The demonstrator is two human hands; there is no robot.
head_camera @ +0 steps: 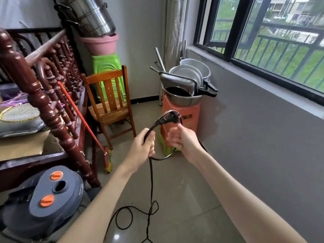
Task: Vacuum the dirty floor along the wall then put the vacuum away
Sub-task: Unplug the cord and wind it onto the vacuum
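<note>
— What sort of place is this you're standing in?

— My home, a lived-in spare corner used for storage. A carved dark wooden bed frame (35,95) runs along my left, with a badminton racket (19,113) lying on it.

— And the kitchen gear?

— Metal pots and basins (187,85) are stacked on an orange plastic stool (182,118) under the window (263,32). A steel steamer pot (93,16) leans in a pink basin (101,43) on green stools (107,67). A small wooden chair (110,104) stands on the tiled floor (184,190), a broom (105,155) leans on the bed, and a curtain (175,28) hangs in the corner. Outside are balcony railings and apartment blocks.
</note>
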